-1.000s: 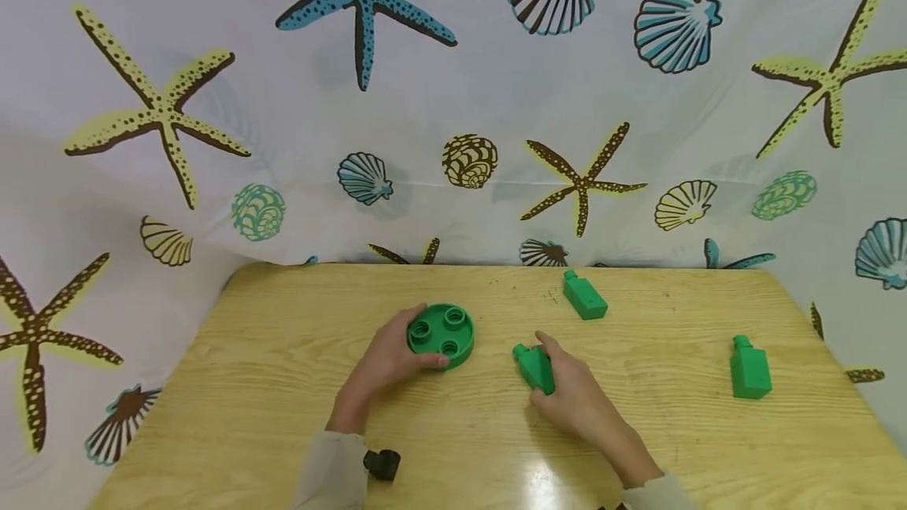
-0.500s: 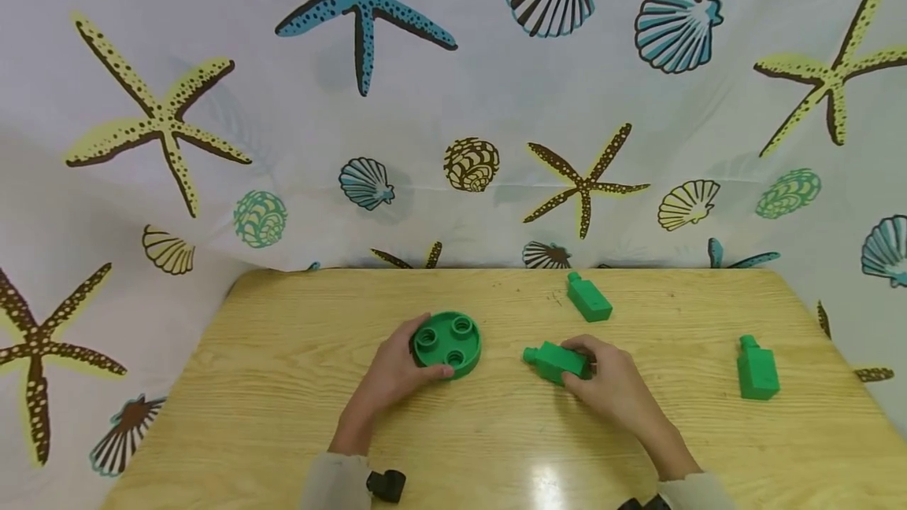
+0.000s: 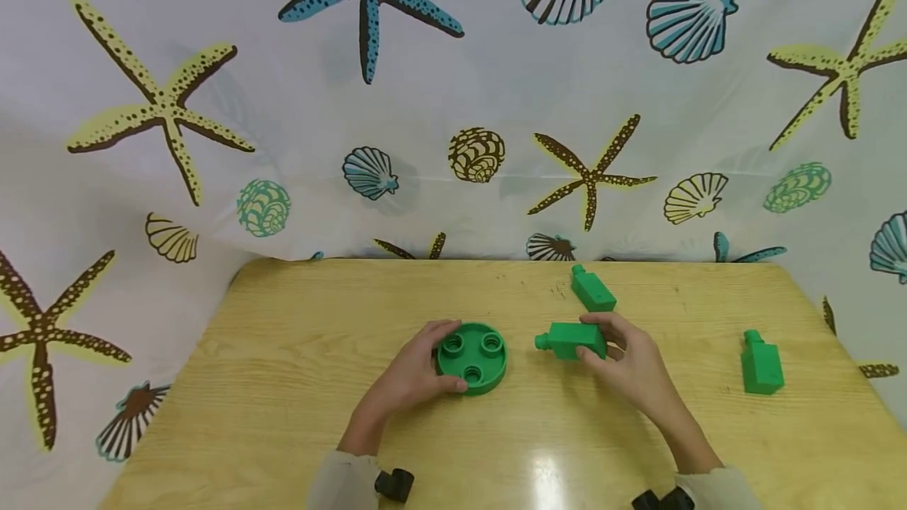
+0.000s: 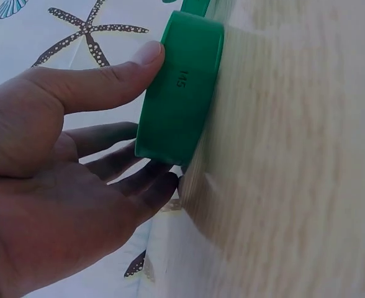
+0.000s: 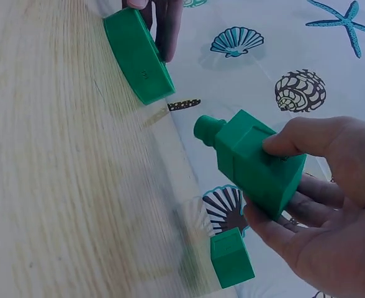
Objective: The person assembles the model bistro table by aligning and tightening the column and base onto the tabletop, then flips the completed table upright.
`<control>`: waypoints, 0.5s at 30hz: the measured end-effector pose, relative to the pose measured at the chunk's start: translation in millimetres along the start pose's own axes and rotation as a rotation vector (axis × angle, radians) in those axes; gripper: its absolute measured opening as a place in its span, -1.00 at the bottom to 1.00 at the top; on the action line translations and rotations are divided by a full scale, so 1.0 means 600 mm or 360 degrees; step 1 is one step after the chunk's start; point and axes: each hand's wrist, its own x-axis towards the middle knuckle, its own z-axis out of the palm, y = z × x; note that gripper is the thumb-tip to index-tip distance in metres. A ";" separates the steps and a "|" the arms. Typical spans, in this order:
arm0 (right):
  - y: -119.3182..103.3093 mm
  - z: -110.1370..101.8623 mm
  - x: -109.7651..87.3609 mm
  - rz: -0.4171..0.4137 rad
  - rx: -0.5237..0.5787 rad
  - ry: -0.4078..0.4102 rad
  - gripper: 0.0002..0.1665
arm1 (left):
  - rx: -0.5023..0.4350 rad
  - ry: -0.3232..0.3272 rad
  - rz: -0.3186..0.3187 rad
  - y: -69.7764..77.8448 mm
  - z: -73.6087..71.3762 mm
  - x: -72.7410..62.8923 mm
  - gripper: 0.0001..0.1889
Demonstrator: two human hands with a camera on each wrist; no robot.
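Observation:
My left hand (image 3: 409, 376) grips the left side of a round green base (image 3: 473, 354), which has a raised rim and three ring-shaped sockets facing up. In the left wrist view my thumb presses the side wall of the base (image 4: 181, 93), marked 145, with the fingers at the opposite side. My right hand (image 3: 634, 364) holds a green bottle-shaped block (image 3: 570, 339) by its bottom end. The block lies sideways, its round neck pointing left toward the base, with a gap between them. In the right wrist view the block (image 5: 257, 161) is held off the table.
A second green bottle-shaped block (image 3: 594, 290) lies at the back of the wooden table (image 3: 283, 384), just behind my right hand. Another green block (image 3: 762, 368) is at the far right. A cloth (image 3: 425, 101) printed with starfish and shells hangs behind and beside the table.
My right hand has turned the green block from slanting to sideways, neck now pointing left, and moved right. My left hand has shifted the round base to the right.

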 end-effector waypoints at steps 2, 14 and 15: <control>-0.003 0.001 0.003 -0.0041 0.0035 0.0025 -0.49 | -0.0021 -0.0035 0.0014 0.004 -0.001 0.000 -0.10; 0.001 0.012 0.002 -0.0207 0.0234 0.0116 -0.46 | -0.0065 -0.0303 0.0079 0.021 0.024 0.003 -0.03; 0.001 0.015 0.002 -0.0223 0.0251 0.0114 -0.47 | -0.0048 -0.0283 0.0065 0.022 0.028 0.004 -0.01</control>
